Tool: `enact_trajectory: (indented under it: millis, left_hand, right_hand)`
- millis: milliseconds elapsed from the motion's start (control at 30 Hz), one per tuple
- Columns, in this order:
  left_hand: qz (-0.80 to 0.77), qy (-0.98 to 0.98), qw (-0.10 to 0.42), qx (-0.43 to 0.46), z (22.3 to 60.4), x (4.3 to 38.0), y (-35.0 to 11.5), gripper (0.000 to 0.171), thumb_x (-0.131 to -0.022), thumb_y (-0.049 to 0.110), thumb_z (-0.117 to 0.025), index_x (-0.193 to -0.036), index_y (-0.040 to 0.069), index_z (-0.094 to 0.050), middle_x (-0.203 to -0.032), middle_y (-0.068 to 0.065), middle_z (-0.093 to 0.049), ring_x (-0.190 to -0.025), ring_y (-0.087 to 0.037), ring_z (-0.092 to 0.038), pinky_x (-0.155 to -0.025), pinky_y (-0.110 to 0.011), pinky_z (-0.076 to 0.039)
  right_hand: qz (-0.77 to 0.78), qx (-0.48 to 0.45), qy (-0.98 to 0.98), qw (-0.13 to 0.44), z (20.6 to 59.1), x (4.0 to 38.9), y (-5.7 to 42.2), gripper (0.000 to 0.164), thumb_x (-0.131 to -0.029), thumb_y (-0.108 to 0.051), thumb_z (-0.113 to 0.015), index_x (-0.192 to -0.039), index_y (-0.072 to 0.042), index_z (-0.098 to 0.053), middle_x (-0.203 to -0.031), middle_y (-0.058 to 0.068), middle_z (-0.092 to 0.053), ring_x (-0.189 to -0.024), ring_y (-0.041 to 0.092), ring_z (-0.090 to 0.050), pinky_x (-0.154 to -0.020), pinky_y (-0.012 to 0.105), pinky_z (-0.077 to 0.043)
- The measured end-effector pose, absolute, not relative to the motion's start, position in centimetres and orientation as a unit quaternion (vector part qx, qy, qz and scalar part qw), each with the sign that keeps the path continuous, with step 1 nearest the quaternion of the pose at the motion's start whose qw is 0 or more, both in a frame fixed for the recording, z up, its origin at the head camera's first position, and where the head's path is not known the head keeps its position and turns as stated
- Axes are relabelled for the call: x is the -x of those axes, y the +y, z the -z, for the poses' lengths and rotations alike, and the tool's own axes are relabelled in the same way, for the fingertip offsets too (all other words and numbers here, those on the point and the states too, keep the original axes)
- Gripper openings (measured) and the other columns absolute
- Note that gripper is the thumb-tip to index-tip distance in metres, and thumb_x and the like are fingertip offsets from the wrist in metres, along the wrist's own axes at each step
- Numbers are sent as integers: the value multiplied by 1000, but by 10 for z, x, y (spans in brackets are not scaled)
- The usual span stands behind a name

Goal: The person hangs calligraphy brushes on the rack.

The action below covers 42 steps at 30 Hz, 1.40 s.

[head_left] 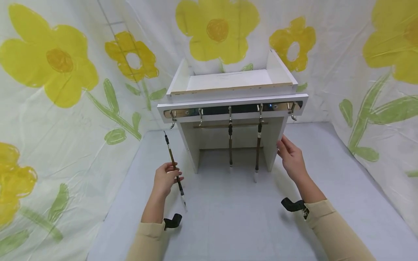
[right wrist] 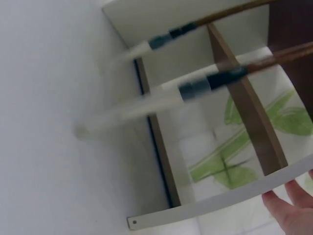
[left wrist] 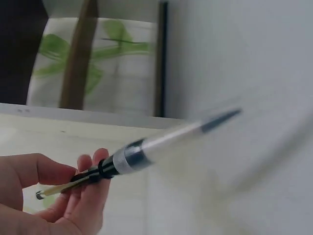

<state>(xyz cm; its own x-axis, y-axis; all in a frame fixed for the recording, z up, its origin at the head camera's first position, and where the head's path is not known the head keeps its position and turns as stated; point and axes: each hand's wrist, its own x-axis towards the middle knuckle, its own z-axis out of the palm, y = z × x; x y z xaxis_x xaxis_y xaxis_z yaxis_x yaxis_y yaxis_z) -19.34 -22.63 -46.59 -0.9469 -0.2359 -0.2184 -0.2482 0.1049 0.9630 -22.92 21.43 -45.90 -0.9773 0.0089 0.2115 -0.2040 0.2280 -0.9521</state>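
My left hand (head_left: 166, 178) holds a slim calligraphy brush (head_left: 172, 156) between thumb and fingers, left of a white wooden rack (head_left: 232, 97). The brush is tilted, its hanging-loop end up and its dark tip down inside a clear cap (left wrist: 171, 137). My right hand (head_left: 292, 157) touches the rack's right side panel (head_left: 278, 139) with its fingertips, which also show at the panel's edge in the right wrist view. Two more brushes, a thinner one (head_left: 230, 145) and a thicker one (head_left: 258, 148), hang tip down from hooks at the rack's middle and right.
A metal strip with several hooks (head_left: 200, 115) runs along the rack's front; the two leftmost hooks and the rightmost bear nothing. A shallow tray (head_left: 228, 80) tops the rack. It stands on a pale table (head_left: 222, 217) before a flower-printed curtain (head_left: 156, 21).
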Motion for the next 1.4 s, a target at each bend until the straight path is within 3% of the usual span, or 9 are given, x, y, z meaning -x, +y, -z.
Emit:
enact_trajectory:
  millis: [100,300,400,567,700,1033,1400]
  left_hand:
    - [-659,737,-55,142,444,182,-222,36,-95,-7,-58,-131,-2,-54,-113,-22,-60,-91,-24,-71,-84,-39,-63]
    - [-603,759,-241,54,406,155,-207,25,-96,-3,-62,-120,2,-63,-99,-19,-68,-80,-12,-73,-76,-22,-62]
    - [-578,767,-280,-2,395,146,-194,21,-96,4,-69,-117,5,-67,-98,-17,-73,-82,-10,-74,-75,-18,-60]
    - [-572,780,-247,-59,390,128,-171,23,-90,9,-77,-113,12,-72,-97,-7,-77,-86,-15,-74,-75,-20,-61]
    - [-555,800,-217,-69,396,119,-157,27,-88,7,-79,-114,12,-73,-96,-3,-77,-86,-16,-74,-73,-21,-62]
    - [-544,817,-178,-62,409,115,-147,29,-89,1,-76,-116,8,-72,-96,-10,-77,-86,-21,-74,-75,-28,-63]
    - [-526,833,-163,-43,407,118,-144,31,-88,0,-77,-118,7,-72,-96,-7,-77,-85,-20,-74,-74,-27,-63]
  right_hand:
    - [-626,-61,-773,84,460,230,214,59,-107,-43,-46,-159,-19,-33,-162,9,-36,-145,34,-41,-106,35,-45]
    - [-622,-62,-776,84,460,230,213,60,-106,-44,-46,-159,-19,-33,-162,8,-37,-145,33,-41,-108,38,-45]
    - [-621,-60,-777,84,460,230,214,60,-107,-44,-46,-160,-19,-32,-163,9,-36,-145,33,-40,-108,40,-44]
    - [-623,-62,-775,82,459,229,215,59,-107,-44,-45,-160,-21,-31,-163,8,-35,-146,34,-40,-108,44,-43]
    - [-624,-63,-775,83,459,230,215,60,-107,-45,-46,-159,-21,-32,-162,8,-37,-145,33,-41,-107,40,-44]
    - [-629,-66,-770,85,459,230,215,59,-107,-43,-46,-159,-21,-33,-162,9,-36,-146,34,-40,-107,39,-44]
    - [-624,-56,-776,79,458,230,214,57,-107,-41,-45,-160,-25,-31,-163,5,-35,-147,32,-39,-107,41,-44]
